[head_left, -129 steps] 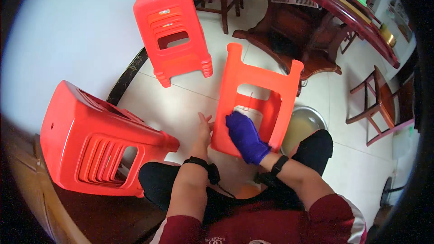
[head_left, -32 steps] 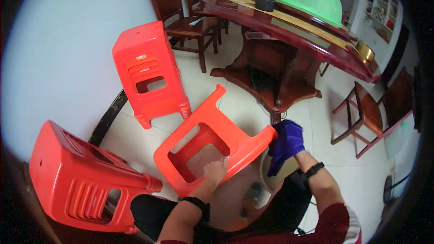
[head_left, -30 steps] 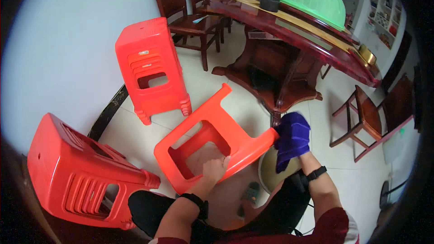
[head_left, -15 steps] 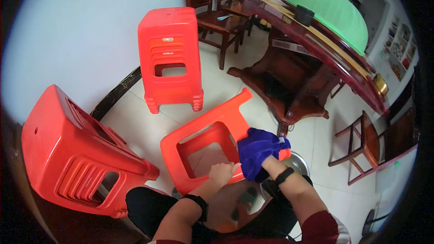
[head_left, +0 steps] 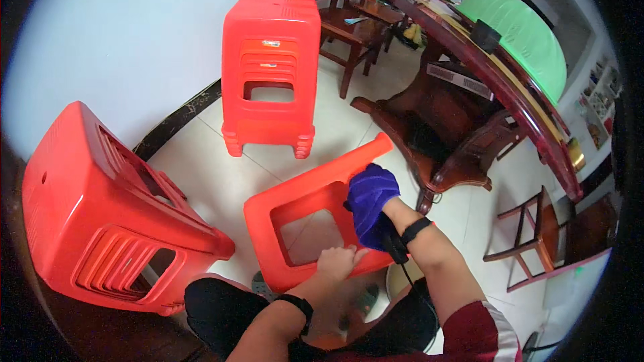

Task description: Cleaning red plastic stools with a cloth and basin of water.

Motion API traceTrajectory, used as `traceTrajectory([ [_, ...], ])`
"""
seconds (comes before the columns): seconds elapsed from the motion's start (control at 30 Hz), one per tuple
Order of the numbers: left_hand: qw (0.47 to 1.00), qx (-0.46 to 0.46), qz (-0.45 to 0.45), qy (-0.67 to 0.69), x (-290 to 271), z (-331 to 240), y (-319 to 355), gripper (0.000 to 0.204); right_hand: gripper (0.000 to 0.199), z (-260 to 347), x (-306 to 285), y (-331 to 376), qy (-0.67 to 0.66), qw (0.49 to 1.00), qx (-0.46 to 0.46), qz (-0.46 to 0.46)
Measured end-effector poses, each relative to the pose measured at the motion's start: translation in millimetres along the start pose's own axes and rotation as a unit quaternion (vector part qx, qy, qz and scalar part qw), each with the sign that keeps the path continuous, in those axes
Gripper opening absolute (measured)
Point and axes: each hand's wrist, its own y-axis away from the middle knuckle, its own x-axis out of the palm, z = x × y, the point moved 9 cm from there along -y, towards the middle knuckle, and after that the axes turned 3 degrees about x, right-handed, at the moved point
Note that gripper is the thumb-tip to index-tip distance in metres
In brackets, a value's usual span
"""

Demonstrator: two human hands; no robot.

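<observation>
A red plastic stool (head_left: 268,234) is tipped on its side between my knees, its open frame facing up toward me. My left hand (head_left: 339,263) is closed on the stool's near edge, thumb pointing right. Over my right hand (head_left: 390,209) lies a blue-purple cloth (head_left: 371,191), which covers the fingers. That hand presses the cloth against the stool's right side, close to one leg. A black band circles each wrist. Behind my right forearm, a metal basin (head_left: 397,281) shows only in part.
Stacked red stools (head_left: 270,27) stand by the wall, and another stack (head_left: 60,194) is close on my left. A dark wooden table (head_left: 530,124) at right carries a green mesh cover (head_left: 520,33). Wooden chairs (head_left: 547,228) stand at right and at the back.
My right hand has moved up and left along the stool with the cloth, which is bunched more tightly around it. My left hand keeps its hold. The whole view has shifted slightly.
</observation>
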Motion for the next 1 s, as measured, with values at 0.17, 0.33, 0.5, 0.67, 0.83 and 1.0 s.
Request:
traceTrajectory([
  [0.17, 1.000, -0.025, -0.006, 0.003, -8, 16, 8, 0.051, 0.043, 36, 1, 78, 0.068, 0.981, -0.137, 0.117],
  [0.33, 1.000, 0.000, -0.008, 0.009, 1, 4, 6, 0.052, 0.050, -3, 26, 115, 0.008, 0.997, -0.072, -0.003],
  [0.5, 0.980, 0.025, -0.178, -0.081, -17, 12, 22, 0.048, 0.052, 11, 3, 108, 0.024, 0.996, -0.087, 0.024],
  [0.67, 0.995, 0.004, -0.095, -0.018, -9, 23, 30, 0.047, 0.038, 15, 6, 74, 0.052, 0.990, -0.106, 0.075],
  [0.83, 0.997, 0.012, -0.074, -0.019, 1, 25, 28, 0.046, 0.024, -7, 1, 0, -0.068, 0.994, 0.046, -0.069],
  [1.0, 0.989, 0.043, -0.141, 0.020, -6, 22, 23, 0.046, 0.033, -13, -24, -13, -0.243, 0.944, 0.198, -0.104],
])
